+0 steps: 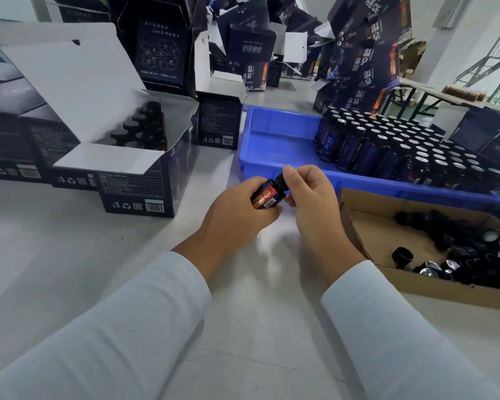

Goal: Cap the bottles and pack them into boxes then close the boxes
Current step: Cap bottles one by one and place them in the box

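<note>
The right hand's fingers (293, 180) hide the bottle (264, 197) top; box lettering is unreadable.

A pale grey table (70, 255) fills the foreground, its surface smooth and faintly glossy under even, cool light. Behind rise white walls (479, 47). At the far right stands a folding table (433, 95) with dark legs, and beyond it a grey metal frame (491, 62) (its purpose unclear)

Blue tray (274, 166); brown carton (370, 226); caps (456, 243) black; bottle (264, 199) label seemingly red-black.
</note>
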